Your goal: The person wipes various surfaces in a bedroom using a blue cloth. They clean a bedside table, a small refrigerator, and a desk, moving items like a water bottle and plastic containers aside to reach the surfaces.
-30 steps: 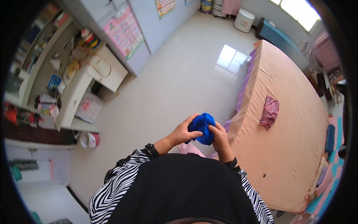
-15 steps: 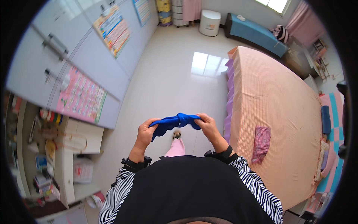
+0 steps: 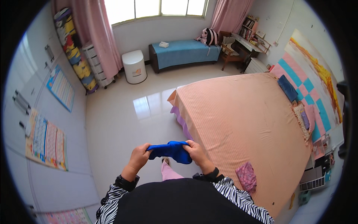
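A blue piece of cloth (image 3: 169, 150) is stretched between my two hands in front of my body. My left hand (image 3: 139, 158) pinches one end of it, fingers closed. At the other end my right hand (image 3: 196, 152) grips it, and a bunched part hangs down beside those fingers. What kind of garment or cloth it is, I cannot tell. Below it, my pink trouser leg and a shoe show above the floor. To the right, a folded pink patterned cloth (image 3: 246, 177) lies on the bed, touched by neither hand.
The bed (image 3: 238, 112) with a peach striped cover fills the right. White wardrobe doors (image 3: 48, 145) with posters line the left. At the back stand a white bin (image 3: 134, 67), a bench with a blue cover (image 3: 186, 55) and a desk (image 3: 246, 42). Pale tiled floor (image 3: 123, 130) lies between.
My view has swung up and to the right, showing the window and more of the bed. Both hands still hold the blue cloth, which now bunches and hangs lower near my right hand.
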{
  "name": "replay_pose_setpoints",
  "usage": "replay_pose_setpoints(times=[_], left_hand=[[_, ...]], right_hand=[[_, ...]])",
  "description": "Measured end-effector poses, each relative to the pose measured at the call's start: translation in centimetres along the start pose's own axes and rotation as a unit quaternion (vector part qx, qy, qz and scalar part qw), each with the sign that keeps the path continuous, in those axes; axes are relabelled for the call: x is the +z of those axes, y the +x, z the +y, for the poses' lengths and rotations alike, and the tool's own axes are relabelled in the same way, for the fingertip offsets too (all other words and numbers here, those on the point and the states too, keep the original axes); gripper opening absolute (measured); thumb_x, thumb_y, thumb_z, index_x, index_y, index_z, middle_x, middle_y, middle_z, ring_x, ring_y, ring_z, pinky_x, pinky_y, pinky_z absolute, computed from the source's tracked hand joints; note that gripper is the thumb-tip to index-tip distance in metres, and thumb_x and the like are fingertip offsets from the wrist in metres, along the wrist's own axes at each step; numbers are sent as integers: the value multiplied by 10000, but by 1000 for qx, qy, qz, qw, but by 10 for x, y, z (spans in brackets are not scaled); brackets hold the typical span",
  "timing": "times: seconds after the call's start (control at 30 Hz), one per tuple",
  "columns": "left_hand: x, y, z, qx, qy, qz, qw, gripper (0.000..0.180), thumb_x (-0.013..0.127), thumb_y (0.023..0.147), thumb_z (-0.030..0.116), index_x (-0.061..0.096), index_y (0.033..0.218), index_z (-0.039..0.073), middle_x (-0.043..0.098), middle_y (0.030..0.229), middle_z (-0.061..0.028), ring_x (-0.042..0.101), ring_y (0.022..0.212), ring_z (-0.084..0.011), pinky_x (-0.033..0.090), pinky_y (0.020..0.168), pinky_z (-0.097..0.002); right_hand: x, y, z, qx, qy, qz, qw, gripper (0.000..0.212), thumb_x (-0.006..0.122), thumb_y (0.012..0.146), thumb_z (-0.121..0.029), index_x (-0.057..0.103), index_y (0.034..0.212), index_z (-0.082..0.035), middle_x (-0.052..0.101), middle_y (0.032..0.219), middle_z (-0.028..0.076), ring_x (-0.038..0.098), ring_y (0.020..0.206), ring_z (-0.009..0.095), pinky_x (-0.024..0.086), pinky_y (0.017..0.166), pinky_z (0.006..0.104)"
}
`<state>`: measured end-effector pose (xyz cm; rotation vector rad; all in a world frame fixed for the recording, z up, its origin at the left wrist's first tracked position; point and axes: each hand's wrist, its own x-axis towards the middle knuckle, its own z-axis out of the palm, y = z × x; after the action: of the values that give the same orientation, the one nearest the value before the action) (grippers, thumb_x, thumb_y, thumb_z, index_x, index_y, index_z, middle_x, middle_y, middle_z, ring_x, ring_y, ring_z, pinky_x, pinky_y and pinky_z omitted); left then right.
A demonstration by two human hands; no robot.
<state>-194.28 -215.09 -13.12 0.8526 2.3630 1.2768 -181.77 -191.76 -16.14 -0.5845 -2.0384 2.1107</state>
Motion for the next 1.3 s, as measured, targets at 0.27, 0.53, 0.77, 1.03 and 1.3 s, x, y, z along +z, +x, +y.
replay_pose_setpoints(times=[0.27, 0.53, 0.77, 1.03, 1.3], left_hand=[[-83, 220, -57, -52, -148, 103, 982, 130, 500, 882, 54, 599, 962, 24, 630, 780, -67, 593, 693, -151, 488, 645, -279], [-143, 441, -95, -40, -319, 33, 946, 436, 551, 876, 188, 430, 1263, 31, 535, 1139, -107, 523, 1027, -174, 417, 900, -304], [-144, 705, -83, 25, -287, -205, 935, 809, 738, 729, 286, 295, 1375, 83, 433, 1237, -128, 452, 1125, -221, 392, 953, -340], [-7, 957, -41, 7, -204, -439, 875, 431, 611, 865, 142, 464, 1263, 66, 576, 1088, -54, 541, 995, -148, 447, 880, -297], [104, 1147, 27, 2, -157, -412, 897, 565, 636, 855, 227, 377, 1327, 56, 477, 1281, -130, 469, 1165, -242, 391, 962, -384]], right_hand=[[43, 272, -59, -48, -97, -94, 990, 205, 553, 865, -177, 612, 966, -9, 608, 830, 37, 544, 749, 100, 458, 688, 262], [92, 520, -108, 35, 105, -197, 974, 193, 532, 905, -183, 589, 1019, -38, 576, 869, -15, 513, 758, 64, 437, 669, 220], [41, 693, -164, -3, 119, 49, 992, 252, 516, 913, -216, 586, 1038, -9, 605, 927, 51, 544, 825, 113, 469, 748, 275], [-136, 765, -191, -104, 371, 253, 887, 287, 451, 951, -202, 533, 1147, -9, 609, 1048, 104, 598, 931, 178, 493, 825, 300], [-276, 917, -207, -19, 369, 363, 855, 288, 502, 930, -225, 546, 1148, -42, 615, 1000, 67, 614, 847, 152, 511, 733, 281]])
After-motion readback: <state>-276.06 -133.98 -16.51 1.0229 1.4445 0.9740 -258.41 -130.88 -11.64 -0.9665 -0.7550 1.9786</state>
